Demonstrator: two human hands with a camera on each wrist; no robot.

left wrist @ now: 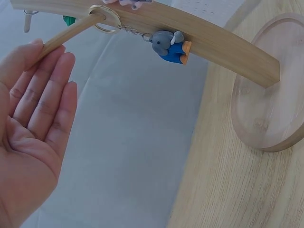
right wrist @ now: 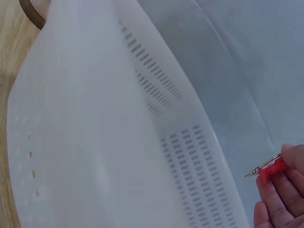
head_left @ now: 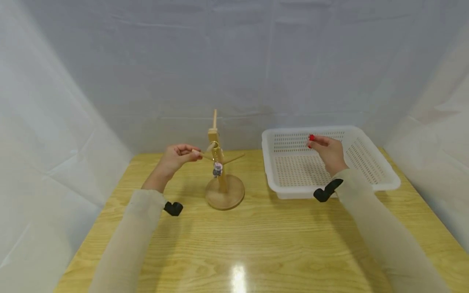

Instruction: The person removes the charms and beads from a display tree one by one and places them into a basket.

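Observation:
A wooden rack [head_left: 221, 185] with a round base and side pegs stands left of centre. My left hand [head_left: 175, 159] pinches the end of one peg [left wrist: 71, 34] between thumb and fingers. A keyring [left wrist: 112, 21] loops around that peg, and from its chain hangs a small elephant figure [left wrist: 167, 47] in blue. Part of a pinkish figure [left wrist: 130, 3] and a green one [left wrist: 69, 20] show behind the post. Above the white basket, my right hand [head_left: 331, 154] holds a red keychain [right wrist: 272, 170] in its fingertips, its metal ring and chain sticking out.
The white perforated plastic basket [head_left: 271, 173] sits on the right of the wooden table [head_left: 220, 244]. Pale sheeting [head_left: 242, 73] hangs behind the table and along both sides. Both wrists carry black straps.

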